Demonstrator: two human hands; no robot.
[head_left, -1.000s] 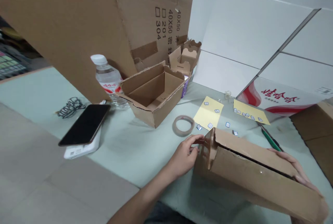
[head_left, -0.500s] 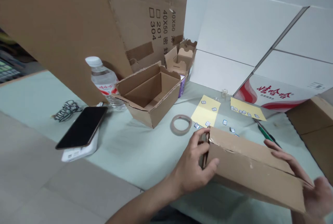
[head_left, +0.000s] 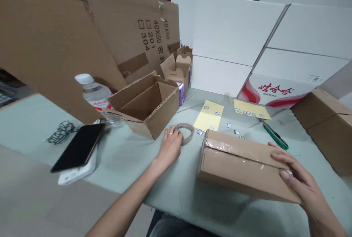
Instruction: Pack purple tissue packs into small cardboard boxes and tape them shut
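My left hand (head_left: 171, 142) is at the roll of tape (head_left: 189, 138), which lies flat on the table. Its fingers are curled over the roll's left edge, and a ring shows on one finger. A closed cardboard box (head_left: 242, 165) with clear tape along its seam sits at the front right. My right hand (head_left: 295, 174) grips the box's right end, thumb and fingers pressing on its top. Just left of the tape roll stands an open cardboard box (head_left: 154, 110) with its inside showing.
Small cards (head_left: 229, 125) lie beyond the closed box, some on a yellow sheet (head_left: 209, 117) and others on a second yellow sheet (head_left: 251, 109). A green-handled cutter (head_left: 276, 137) lies right of them. A water bottle (head_left: 96, 95) and a phone (head_left: 79, 147) are at left.
My left hand has let go of the box's left end and moved left to the tape roll. The right hand still grips the box. The camera view has shifted.
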